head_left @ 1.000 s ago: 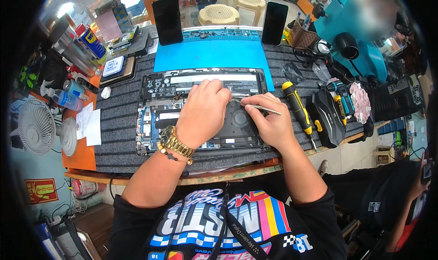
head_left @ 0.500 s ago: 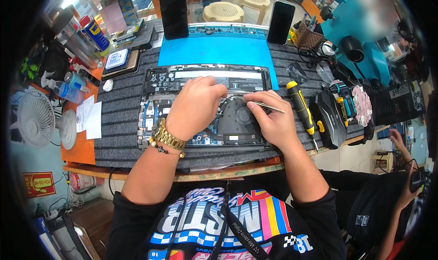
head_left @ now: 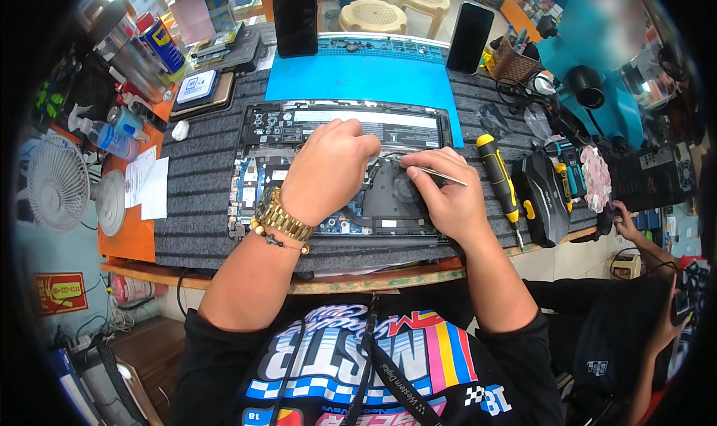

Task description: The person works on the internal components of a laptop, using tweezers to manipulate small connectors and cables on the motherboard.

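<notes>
An opened laptop (head_left: 399,198) lies on the ribbed grey mat, its black battery (head_left: 407,127) along the far side, a board and fan housing nearer me. My left hand (head_left: 328,164) rests over its middle with fingers curled at a thin cable below the battery; what they pinch is hidden. In my right hand (head_left: 452,198) are slim metal tweezers (head_left: 448,177), their tips at that same spot above the fan. A yellow-black screwdriver (head_left: 497,179) lies just right of the laptop.
Behind are a blue silicone mat (head_left: 358,78) and two upright phones (head_left: 295,15). Right stand a teal microscope (head_left: 597,123), pen basket and tool cases (head_left: 544,194); left, a fan (head_left: 58,183), spray bottles and papers. Another person's hands (head_left: 627,228) show at the right edge.
The view has shifted slightly, with the bench appearing higher. Both my hands stay at the same spot on the laptop with small finger movements. The other person's hand has come up toward the bench.
</notes>
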Demonstrator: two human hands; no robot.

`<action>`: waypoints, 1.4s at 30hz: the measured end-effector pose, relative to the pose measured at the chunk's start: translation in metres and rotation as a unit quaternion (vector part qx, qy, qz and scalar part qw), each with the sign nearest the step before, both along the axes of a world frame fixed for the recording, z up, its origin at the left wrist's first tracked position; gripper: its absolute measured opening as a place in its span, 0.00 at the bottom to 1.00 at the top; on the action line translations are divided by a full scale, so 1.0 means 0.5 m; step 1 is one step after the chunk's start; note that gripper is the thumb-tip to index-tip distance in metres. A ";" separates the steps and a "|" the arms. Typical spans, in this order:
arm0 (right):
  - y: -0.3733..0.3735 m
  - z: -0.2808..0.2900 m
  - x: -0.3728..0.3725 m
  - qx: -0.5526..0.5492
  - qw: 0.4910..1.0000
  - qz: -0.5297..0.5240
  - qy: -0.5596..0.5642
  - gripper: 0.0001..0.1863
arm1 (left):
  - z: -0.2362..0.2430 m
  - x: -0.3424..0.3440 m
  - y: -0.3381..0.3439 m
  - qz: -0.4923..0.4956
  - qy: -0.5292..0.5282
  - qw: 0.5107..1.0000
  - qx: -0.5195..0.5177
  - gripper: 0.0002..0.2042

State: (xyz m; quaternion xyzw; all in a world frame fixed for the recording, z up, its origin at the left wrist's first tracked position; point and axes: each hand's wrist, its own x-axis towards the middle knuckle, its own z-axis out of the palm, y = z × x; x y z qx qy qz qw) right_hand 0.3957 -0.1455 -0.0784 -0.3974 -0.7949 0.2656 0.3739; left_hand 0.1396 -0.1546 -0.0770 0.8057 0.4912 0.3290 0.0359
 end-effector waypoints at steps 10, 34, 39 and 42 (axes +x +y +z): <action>-0.004 0.010 0.000 0.017 1.000 -0.002 -0.022 0.09 | 0.028 -0.007 -0.016 -0.028 -0.010 0.998 -0.052 0.03; 0.000 -0.001 0.001 -0.001 1.000 0.000 -0.001 0.10 | 0.033 0.019 -0.034 0.012 -0.038 0.996 -0.082 0.04; 0.000 -0.001 0.002 -0.009 1.000 0.001 -0.001 0.10 | 0.028 0.014 -0.031 0.005 -0.027 0.998 -0.057 0.05; 0.001 0.001 0.002 -0.006 1.000 0.004 -0.003 0.10 | 0.023 0.009 -0.028 0.003 -0.027 0.997 -0.070 0.05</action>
